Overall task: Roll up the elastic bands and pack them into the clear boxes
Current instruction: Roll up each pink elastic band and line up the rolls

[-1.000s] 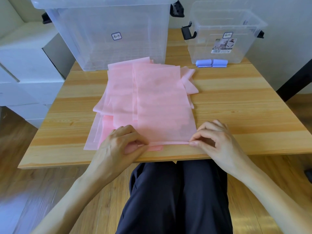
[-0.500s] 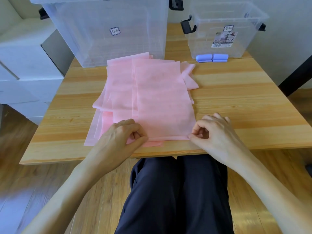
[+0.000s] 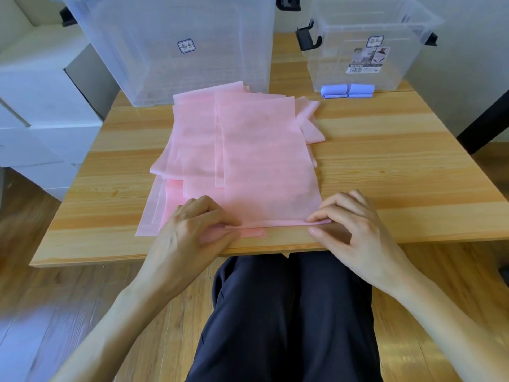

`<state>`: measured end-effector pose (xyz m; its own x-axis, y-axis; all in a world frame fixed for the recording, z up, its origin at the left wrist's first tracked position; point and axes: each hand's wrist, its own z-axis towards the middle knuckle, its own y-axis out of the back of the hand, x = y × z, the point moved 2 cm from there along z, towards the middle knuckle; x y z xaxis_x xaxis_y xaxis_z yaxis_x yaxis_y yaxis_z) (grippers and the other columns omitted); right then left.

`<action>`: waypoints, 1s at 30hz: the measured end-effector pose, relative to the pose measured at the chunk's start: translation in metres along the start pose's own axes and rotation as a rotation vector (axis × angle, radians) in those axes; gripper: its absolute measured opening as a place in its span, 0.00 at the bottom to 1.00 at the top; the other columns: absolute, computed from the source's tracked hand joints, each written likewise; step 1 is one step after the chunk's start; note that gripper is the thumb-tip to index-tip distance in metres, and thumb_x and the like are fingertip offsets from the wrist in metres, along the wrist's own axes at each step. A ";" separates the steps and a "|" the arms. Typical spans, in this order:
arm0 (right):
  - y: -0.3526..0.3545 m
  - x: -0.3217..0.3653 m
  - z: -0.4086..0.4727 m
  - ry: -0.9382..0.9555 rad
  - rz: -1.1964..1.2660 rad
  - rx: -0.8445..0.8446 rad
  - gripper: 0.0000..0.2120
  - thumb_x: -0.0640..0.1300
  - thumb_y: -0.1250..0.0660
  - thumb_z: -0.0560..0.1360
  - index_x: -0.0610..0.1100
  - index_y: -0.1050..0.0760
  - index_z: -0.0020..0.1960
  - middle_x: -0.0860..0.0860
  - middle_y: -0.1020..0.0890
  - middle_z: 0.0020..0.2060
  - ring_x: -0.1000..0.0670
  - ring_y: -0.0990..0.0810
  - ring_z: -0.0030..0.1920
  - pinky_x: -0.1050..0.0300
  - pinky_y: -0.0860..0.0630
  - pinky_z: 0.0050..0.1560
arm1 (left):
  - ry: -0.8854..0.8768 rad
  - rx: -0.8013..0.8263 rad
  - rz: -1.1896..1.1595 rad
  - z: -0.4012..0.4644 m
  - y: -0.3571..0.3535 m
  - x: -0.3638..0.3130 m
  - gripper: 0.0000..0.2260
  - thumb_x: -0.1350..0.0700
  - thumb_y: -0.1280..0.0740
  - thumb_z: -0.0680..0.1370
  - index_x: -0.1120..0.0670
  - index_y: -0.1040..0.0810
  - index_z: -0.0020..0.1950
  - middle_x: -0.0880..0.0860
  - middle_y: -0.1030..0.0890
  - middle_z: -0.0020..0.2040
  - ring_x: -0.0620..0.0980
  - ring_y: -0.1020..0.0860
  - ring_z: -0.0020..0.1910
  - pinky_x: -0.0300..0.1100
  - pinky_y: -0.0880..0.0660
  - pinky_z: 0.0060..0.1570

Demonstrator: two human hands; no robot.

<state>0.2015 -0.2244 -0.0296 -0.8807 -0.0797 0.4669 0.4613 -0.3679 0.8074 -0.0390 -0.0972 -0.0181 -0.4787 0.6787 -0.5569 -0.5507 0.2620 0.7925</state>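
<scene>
left hand (image 3: 190, 230) pinches top pink band's (image 3: 270, 166) rolled near edge | right hand (image 3: 349, 224) pinches the same roll | small clear box (image 3: 366, 45) label print illegible, possibly a barcode

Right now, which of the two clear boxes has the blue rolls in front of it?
The smaller clear box on the right; the blue rolls lie at its base.

The table (image 3: 385, 166) is of light wood with visible grain and a smooth, slightly shiny finish. The pink bands (image 3: 264, 161) look like thin, matt, half-transparent sheet, and the two rolled blue bands (image 3: 347, 91) in the upper right look matt too. Both boxes, the large one (image 3: 176, 45) and the small one (image 3: 366, 42), are of clear glossy plastic with black plastic clips.
</scene>
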 end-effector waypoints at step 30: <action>0.009 0.006 0.005 -0.190 0.047 0.121 0.05 0.52 0.30 0.73 0.55 0.24 0.40 0.59 0.22 0.37 0.59 0.30 0.48 0.67 0.41 0.55 | 0.124 0.158 -0.096 0.003 0.012 -0.011 0.03 0.52 0.30 0.77 0.43 0.20 0.46 0.41 0.20 0.41 0.41 0.23 0.49 0.30 0.29 0.47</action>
<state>0.2007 -0.2240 -0.0174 -0.8275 0.0856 0.5550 0.5206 -0.2536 0.8153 -0.0386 -0.0991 -0.0016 -0.5148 0.5588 -0.6502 -0.4882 0.4324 0.7581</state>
